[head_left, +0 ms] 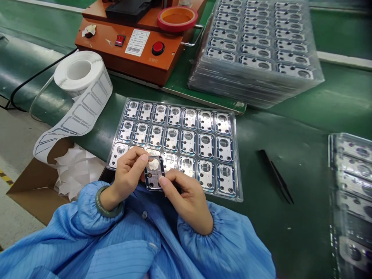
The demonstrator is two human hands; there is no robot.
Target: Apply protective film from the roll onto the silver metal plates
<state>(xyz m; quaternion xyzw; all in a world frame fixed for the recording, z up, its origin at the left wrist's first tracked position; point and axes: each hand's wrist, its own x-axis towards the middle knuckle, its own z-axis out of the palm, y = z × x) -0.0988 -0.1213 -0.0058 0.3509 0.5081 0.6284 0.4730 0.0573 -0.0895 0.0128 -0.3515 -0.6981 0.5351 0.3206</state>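
Observation:
Both my hands hold a small metal plate with a dark blue border (pixel 154 174) above the front of a clear plastic tray (pixel 237 166). My left hand (pixel 128 174) pinches its upper edge, where a pale film piece seems to lie on it. My right hand (pixel 186 199) presses a fingertip on its lower part. The tray holds several similar plates in rows, and my hands hide part of the front row. Black tweezers (pixel 277 176) lie on the green mat (pixel 302 116), to the right of the tray.
A stack of filled trays (pixel 255 50) stands behind, and more trays (pixel 348 193) lie at the right. A label roll (pixel 83 75) trails towards a cardboard box (pixel 35 190) holding white paper (pixel 77 170). An orange machine (pixel 130 46) stands at the back.

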